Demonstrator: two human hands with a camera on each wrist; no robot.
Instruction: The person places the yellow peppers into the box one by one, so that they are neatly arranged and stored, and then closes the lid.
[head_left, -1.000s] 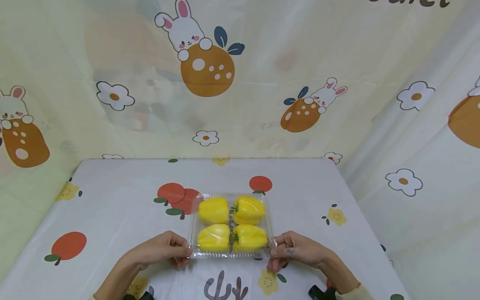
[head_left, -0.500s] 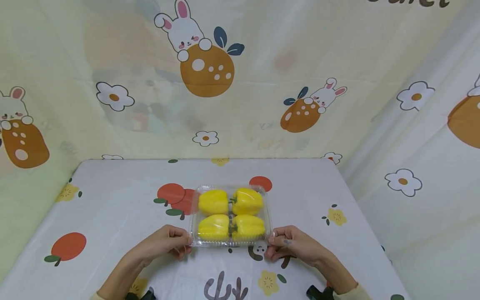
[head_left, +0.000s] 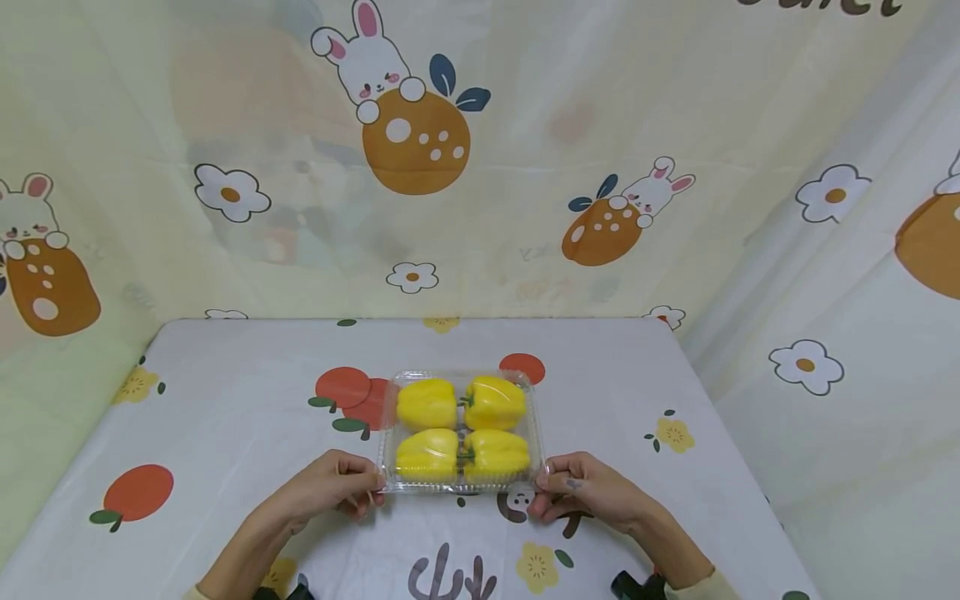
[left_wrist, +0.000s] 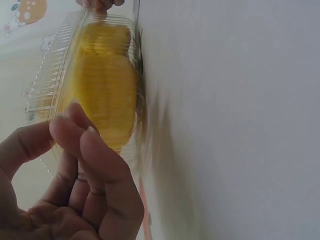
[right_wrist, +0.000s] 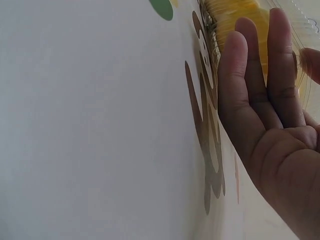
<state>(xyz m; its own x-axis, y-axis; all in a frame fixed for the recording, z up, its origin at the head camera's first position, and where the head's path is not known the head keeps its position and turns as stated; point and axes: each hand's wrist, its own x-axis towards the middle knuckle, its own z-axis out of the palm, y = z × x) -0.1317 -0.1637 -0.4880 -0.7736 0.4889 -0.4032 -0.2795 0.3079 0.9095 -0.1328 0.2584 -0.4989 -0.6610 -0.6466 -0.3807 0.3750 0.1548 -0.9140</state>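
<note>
— Fingers [left_wrist: 75,132] of your left hand [head_left: 330,492] pinch the near left corner of the clear plastic clamshell box [head_left: 459,431], curled on its rim; your right hand [head_left: 581,493] pinches the near right corner the same way, thumb on one side of the rim and fingers on the other.

— And where does the box sit?

— It lies flat on the desk [head_left: 225,392], centred in front of you, lid down, with 4 yellow bell peppers [head_left: 426,403] packed 2 by 2 inside. A second ago it lay nearer to you; you have slid it away, so a small cartoon print that was under it now shows at its near edge. Over the last half second it has hardly shifted, so I judge the push finished and both hands simply holding it.

— What about the surroundings?

— A white cloth printed with oranges [head_left: 137,492], yellow flowers and a cactus covers the desk. Pale yellow curtains with rabbits [head_left: 369,57], brown spotted fruit and daisies hang behind and to both sides.
</note>
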